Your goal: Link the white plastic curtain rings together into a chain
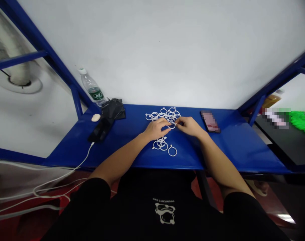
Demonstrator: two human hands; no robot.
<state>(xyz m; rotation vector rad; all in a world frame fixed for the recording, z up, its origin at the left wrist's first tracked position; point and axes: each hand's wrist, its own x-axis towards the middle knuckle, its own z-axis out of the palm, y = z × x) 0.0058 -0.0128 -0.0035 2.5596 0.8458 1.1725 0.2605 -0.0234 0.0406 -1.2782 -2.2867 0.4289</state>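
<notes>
Between my hands is a white plastic ring (171,128), which looks like a curtain ring with a small knob. My left hand (156,129) pinches its left side between thumb and fingers. At the ring's right edge, the thumb and forefinger of my right hand (189,126) are closed on it. Just beyond my hands lies a heap of similar white rings (169,117) on the blue table (132,150), partly hidden by my left hand. Closer to me are several more overlapping rings (163,150), with one separate ring (172,155) to their right.
At the back left, a plastic bottle (93,88) leans beside a crumpled black bag (113,108). A black device (101,130) with a white cable (88,154) and a pale lump (95,117) lie nearby. A phone (210,122) lies right; green pieces (302,122) are farther right.
</notes>
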